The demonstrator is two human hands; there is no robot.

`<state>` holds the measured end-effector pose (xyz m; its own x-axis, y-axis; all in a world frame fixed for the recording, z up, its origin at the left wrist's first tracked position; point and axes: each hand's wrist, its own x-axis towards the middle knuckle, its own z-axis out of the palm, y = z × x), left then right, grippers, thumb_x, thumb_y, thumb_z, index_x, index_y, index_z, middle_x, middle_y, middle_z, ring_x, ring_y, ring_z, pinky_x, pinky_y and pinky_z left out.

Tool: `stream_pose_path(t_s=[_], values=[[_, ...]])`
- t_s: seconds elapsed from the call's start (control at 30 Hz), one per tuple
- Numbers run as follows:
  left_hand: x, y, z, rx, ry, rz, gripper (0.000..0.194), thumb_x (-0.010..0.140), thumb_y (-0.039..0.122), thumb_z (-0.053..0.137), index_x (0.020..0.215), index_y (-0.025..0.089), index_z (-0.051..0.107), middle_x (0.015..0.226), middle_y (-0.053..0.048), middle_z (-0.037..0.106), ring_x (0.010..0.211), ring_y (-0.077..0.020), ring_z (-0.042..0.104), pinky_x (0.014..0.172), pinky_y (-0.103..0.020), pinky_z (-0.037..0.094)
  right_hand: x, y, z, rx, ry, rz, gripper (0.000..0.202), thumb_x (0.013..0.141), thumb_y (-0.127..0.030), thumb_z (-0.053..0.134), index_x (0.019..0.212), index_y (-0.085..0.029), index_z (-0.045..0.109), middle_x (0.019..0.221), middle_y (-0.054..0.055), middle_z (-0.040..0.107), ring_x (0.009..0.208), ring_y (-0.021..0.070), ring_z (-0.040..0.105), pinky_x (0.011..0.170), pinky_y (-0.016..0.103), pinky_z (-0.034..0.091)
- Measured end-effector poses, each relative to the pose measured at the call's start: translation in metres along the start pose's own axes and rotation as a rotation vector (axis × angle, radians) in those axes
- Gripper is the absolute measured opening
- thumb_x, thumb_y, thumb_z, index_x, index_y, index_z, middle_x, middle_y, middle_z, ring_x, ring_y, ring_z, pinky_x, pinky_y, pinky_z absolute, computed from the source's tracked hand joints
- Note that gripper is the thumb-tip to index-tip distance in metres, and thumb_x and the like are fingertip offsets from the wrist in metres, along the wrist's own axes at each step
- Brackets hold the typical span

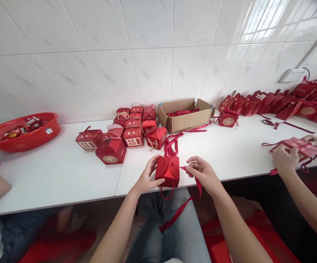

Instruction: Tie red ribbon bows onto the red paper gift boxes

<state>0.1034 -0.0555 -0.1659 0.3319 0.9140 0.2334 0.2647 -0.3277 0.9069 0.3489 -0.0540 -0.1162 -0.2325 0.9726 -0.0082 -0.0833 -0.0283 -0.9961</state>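
Observation:
A small red gift box [168, 171] with rounded closing flaps stands at the table's front edge. My left hand [149, 174] grips its left side, thumb on the front and fingers behind. Pinched in my right hand [201, 171], just right of the box, is a dark red ribbon [180, 215] whose long tail hangs below the edge over my lap. A thin red cord loop [167, 193] dangles from the box's front. Behind the box lies a loose bunch of ribbon [174, 144] on the table.
Several finished red boxes [133, 135] cluster at back left, near a cardboard carton [182, 125] holding red ribbons. A red plastic basket [23, 144] of wrapped sweets sits far left. On the right, a co-worker's hands [284, 159] handle a red box; more boxes [262, 104] line the wall.

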Motion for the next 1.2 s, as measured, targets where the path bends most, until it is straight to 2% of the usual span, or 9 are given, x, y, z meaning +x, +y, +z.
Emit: stream_pose_path(t_s=[0.13, 0.23, 0.37, 0.47, 0.6, 0.73, 0.9, 1.2], values=[[0.004, 0.007, 0.0, 0.025, -0.008, 0.042, 0.075, 0.082, 0.031, 0.06, 0.144, 0.027, 0.017, 0.154, -0.011, 0.016, 0.14, -0.0267, 0.024, 0.112, -0.046, 0.029, 0.021, 0.005, 0.008, -0.159, 0.012, -0.069, 0.024, 0.073, -0.037, 0.064, 0.083, -0.02, 0.05, 0.06, -0.004, 0.054, 0.057, 0.0121, 0.049, 0.059, 0.028, 0.041], [0.007, 0.019, 0.0, 0.12, 0.002, 0.072, 0.074, 0.083, 0.028, 0.057, 0.145, 0.028, 0.016, 0.155, -0.009, 0.014, 0.141, -0.0263, 0.019, 0.112, -0.048, 0.028, 0.029, 0.007, 0.011, -0.235, -0.044, -0.084, 0.021, 0.074, -0.032, 0.061, 0.084, -0.02, 0.048, 0.061, -0.004, 0.054, 0.057, 0.0121, 0.048, 0.059, 0.028, 0.041], [0.014, 0.037, 0.004, 0.354, -0.013, 0.163, 0.072, 0.079, 0.017, 0.056, 0.143, 0.025, 0.023, 0.151, -0.009, 0.024, 0.14, -0.0252, 0.02, 0.114, -0.047, 0.021, 0.033, 0.006, 0.018, -0.318, -0.097, -0.127, 0.018, 0.073, -0.027, 0.059, 0.085, -0.02, 0.047, 0.059, -0.006, 0.052, 0.056, 0.0118, 0.047, 0.058, 0.027, 0.039], [0.019, 0.045, 0.007, 0.462, 0.001, 0.168, 0.066, 0.077, 0.014, 0.054, 0.138, 0.023, 0.031, 0.142, -0.01, 0.037, 0.133, -0.0253, 0.032, 0.111, -0.046, 0.029, 0.034, 0.004, 0.023, -0.379, -0.092, -0.153, 0.017, 0.073, -0.025, 0.057, 0.085, -0.021, 0.047, 0.059, -0.006, 0.053, 0.056, 0.0124, 0.049, 0.058, 0.026, 0.04], [0.024, 0.049, 0.008, 0.578, 0.01, 0.162, 0.052, 0.077, 0.013, 0.051, 0.128, 0.021, 0.042, 0.125, -0.011, 0.049, 0.119, -0.0259, 0.044, 0.102, -0.046, 0.039, 0.036, 0.0, 0.025, -0.493, -0.063, -0.155, 0.016, 0.072, -0.024, 0.057, 0.085, -0.021, 0.048, 0.062, -0.004, 0.056, 0.058, 0.0133, 0.051, 0.059, 0.027, 0.041], [0.027, 0.05, 0.01, 0.687, -0.001, 0.163, 0.039, 0.077, 0.013, 0.05, 0.115, 0.018, 0.053, 0.116, -0.011, 0.05, 0.113, -0.0255, 0.046, 0.097, -0.043, 0.043, 0.038, -0.001, 0.026, -0.541, -0.059, -0.143, 0.011, 0.069, -0.024, 0.061, 0.075, -0.02, 0.053, 0.071, 0.0, 0.06, 0.062, 0.0137, 0.053, 0.06, 0.028, 0.043], [0.029, 0.052, 0.012, 0.679, 0.041, 0.178, 0.029, 0.082, 0.016, 0.046, 0.11, 0.019, 0.054, 0.112, -0.01, 0.048, 0.111, -0.0238, 0.047, 0.095, -0.041, 0.045, 0.041, 0.004, 0.026, -0.458, -0.062, -0.115, 0.011, 0.067, -0.026, 0.063, 0.071, -0.019, 0.055, 0.07, 0.001, 0.06, 0.061, 0.0134, 0.053, 0.057, 0.027, 0.044], [0.03, 0.055, 0.009, 0.713, -0.001, 0.188, 0.02, 0.085, 0.013, 0.043, 0.097, 0.02, 0.058, 0.113, -0.01, 0.048, 0.111, -0.0235, 0.047, 0.094, -0.04, 0.046, 0.043, 0.009, 0.022, -0.471, -0.066, -0.111, 0.015, 0.067, -0.027, 0.066, 0.074, -0.019, 0.056, 0.072, 0.0, 0.062, 0.06, 0.0128, 0.053, 0.059, 0.027, 0.043]])
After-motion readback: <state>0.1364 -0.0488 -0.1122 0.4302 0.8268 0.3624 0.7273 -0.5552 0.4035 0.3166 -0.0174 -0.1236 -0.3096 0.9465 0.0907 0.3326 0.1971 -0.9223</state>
